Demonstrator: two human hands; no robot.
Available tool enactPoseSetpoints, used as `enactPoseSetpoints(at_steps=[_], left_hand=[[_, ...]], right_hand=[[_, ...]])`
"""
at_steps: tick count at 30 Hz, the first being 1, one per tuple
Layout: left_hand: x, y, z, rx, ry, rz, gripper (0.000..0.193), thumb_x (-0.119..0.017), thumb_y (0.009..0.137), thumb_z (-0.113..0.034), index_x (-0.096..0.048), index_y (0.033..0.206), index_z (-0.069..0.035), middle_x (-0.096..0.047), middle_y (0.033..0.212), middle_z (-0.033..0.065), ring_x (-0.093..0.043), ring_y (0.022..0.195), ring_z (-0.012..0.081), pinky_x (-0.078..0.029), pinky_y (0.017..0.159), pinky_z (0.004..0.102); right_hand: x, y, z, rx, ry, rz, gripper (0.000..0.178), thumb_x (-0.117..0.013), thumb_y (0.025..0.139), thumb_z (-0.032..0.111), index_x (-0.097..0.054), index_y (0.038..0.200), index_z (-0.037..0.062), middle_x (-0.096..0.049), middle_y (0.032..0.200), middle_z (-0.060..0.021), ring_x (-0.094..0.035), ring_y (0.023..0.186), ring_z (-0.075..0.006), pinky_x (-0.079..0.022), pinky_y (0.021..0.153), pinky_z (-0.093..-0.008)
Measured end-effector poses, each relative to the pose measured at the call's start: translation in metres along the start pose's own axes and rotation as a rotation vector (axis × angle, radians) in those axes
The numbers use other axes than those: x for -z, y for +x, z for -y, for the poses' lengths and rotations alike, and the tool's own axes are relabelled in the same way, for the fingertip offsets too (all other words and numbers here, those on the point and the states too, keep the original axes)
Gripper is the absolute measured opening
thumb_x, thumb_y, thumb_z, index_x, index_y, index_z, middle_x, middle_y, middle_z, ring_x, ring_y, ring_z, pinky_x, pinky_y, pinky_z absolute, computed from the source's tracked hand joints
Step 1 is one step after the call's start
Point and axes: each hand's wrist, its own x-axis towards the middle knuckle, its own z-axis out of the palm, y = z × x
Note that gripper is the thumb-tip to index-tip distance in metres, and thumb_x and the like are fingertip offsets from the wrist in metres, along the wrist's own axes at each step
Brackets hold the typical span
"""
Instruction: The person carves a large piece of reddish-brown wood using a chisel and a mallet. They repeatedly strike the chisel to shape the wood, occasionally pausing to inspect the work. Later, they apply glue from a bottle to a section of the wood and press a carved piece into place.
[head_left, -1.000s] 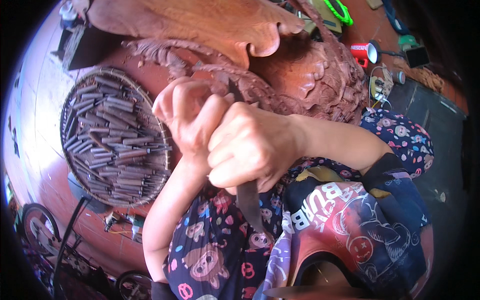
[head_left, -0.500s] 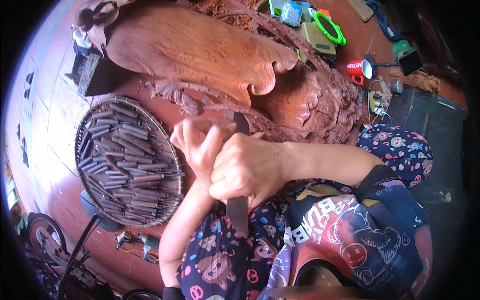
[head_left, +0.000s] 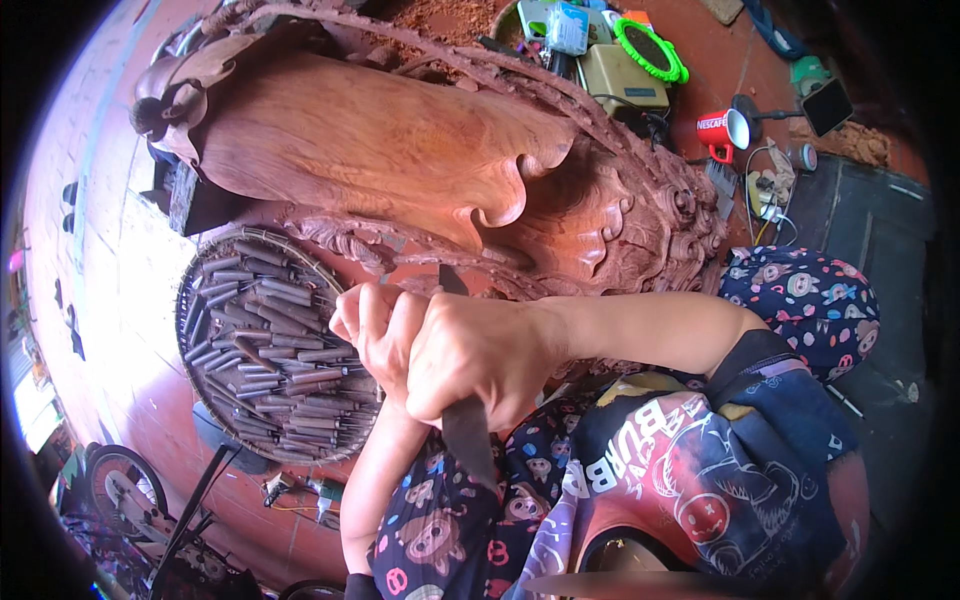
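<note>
My right hand (head_left: 478, 355) is closed in a fist around a dark flat strip (head_left: 468, 440), which slants down over my patterned trouser leg. The strip's other end shows above the knuckles; its material cannot be made out. Pressed against that fist is my left hand (head_left: 375, 328), fingers curled; whatever lies inside them is hidden. Just beyond both hands lies a large carved reddish wood piece (head_left: 400, 130) with a smooth broad face and wavy edges. To the left, a round woven basket (head_left: 183, 345) holds several slim, dark-handled tools (head_left: 300, 377), probably carving chisels.
A red mug (head_left: 715, 130), a beige box (head_left: 622, 80) and a bright green round-rimmed item (head_left: 650, 50) stand at the far right. A phone-like screen on a stand (head_left: 828, 107) is beyond the mug. Lower left are a bicycle wheel (head_left: 125, 485) and a corded tool (head_left: 322, 490).
The view has shifted, so the basket appears farther right and lower. Both hands stay together; the strip's lower end now slants more than before.
</note>
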Motion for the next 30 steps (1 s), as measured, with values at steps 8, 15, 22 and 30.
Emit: enactPoseSetpoints(at_steps=[8, 15, 22, 30], left_hand=[[-0.006, -0.007, 0.003, -0.027, -0.016, -0.026, 0.030, -0.079, 0.055, -0.033, -0.063, 0.074, -0.017, -0.045, 0.076, 0.0049, -0.049, 0.083, 0.0260, -0.033, 0.075, 0.0392], [-0.009, 0.000, -0.003, -0.040, 0.060, -0.122, 0.034, -0.081, 0.051, -0.038, -0.062, 0.073, -0.018, -0.047, 0.078, 0.0024, -0.049, 0.084, 0.0256, -0.033, 0.076, 0.0412], [-0.005, -0.009, 0.007, -0.073, 0.103, -0.047, 0.023, -0.069, 0.058, -0.031, -0.063, 0.076, -0.019, -0.045, 0.079, 0.0017, -0.049, 0.086, 0.0250, -0.033, 0.076, 0.0406], [-0.004, -0.010, 0.008, -0.038, 0.078, -0.034, 0.020, -0.072, 0.061, -0.030, -0.059, 0.070, -0.017, -0.047, 0.077, 0.0035, -0.049, 0.083, 0.0263, -0.034, 0.078, 0.0402]], right_hand=[[0.000, -0.004, 0.002, -0.025, -0.069, 0.049, 0.019, -0.070, 0.060, 0.013, -0.052, 0.062, 0.0083, -0.057, 0.060, -0.0071, -0.060, 0.059, -0.0284, -0.045, 0.052, -0.0401], [-0.003, -0.005, 0.006, -0.079, -0.219, 0.128, 0.019, -0.070, 0.057, 0.012, -0.051, 0.061, 0.0085, -0.057, 0.059, -0.0061, -0.060, 0.058, -0.0277, -0.045, 0.051, -0.0401], [-0.003, -0.005, 0.005, 0.011, -0.014, -0.051, 0.022, -0.070, 0.057, 0.012, -0.049, 0.060, 0.0085, -0.056, 0.059, -0.0053, -0.059, 0.058, -0.0281, -0.044, 0.052, -0.0400], [0.005, 0.001, -0.001, -0.011, 0.004, 0.025, 0.021, -0.072, 0.057, 0.009, -0.051, 0.061, 0.0078, -0.058, 0.060, -0.0064, -0.061, 0.060, -0.0281, -0.044, 0.051, -0.0392]])
